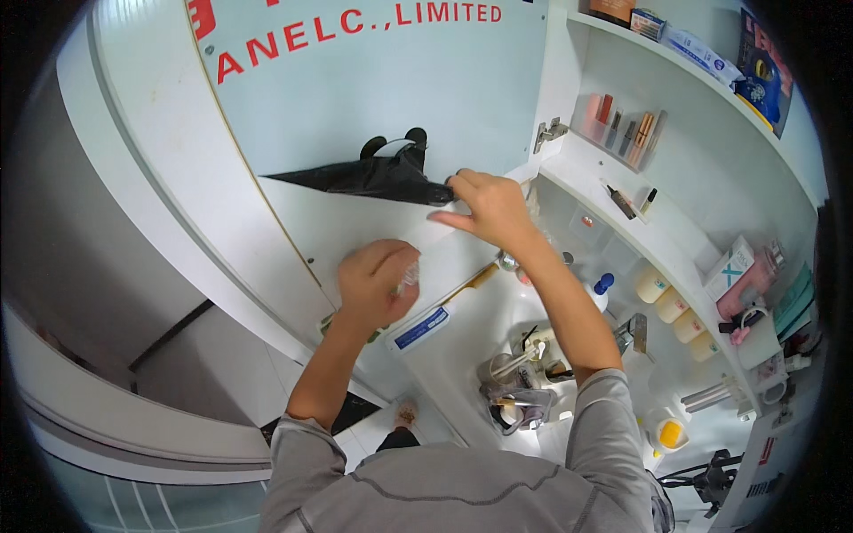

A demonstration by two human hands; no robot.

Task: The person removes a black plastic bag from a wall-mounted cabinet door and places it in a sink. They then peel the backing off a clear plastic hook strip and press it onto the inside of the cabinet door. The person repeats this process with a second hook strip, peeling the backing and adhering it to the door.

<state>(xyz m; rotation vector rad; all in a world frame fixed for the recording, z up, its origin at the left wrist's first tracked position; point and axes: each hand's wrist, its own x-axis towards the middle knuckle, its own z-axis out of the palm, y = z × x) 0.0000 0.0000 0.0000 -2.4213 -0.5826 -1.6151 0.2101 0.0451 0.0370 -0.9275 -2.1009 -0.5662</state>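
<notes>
A dark, glossy, long tapering black piece [364, 180] with two rounded ears on top lies across the lower part of a pale panel with red lettering; what it is I cannot make out. My right hand [487, 209] reaches its right end. The fingertips curl at that end, touching it, while the thumb is stretched out below, apart from it. Lower and to the left, my left hand [378, 275] is closed, slightly blurred, around a crumpled bit of clear plastic [410, 277]. Below this hand is a blue and white box [419, 328] on the white counter.
The pale panel [382, 98] stands ahead. At right, open white shelves [675, 204] hold cosmetic tubes [613, 124] and boxes. Cups with brushes [511, 369] and a blue-topped bottle [601, 289] stand near a chrome faucet [632, 333]. A yellow comb [475, 282] lies by the box.
</notes>
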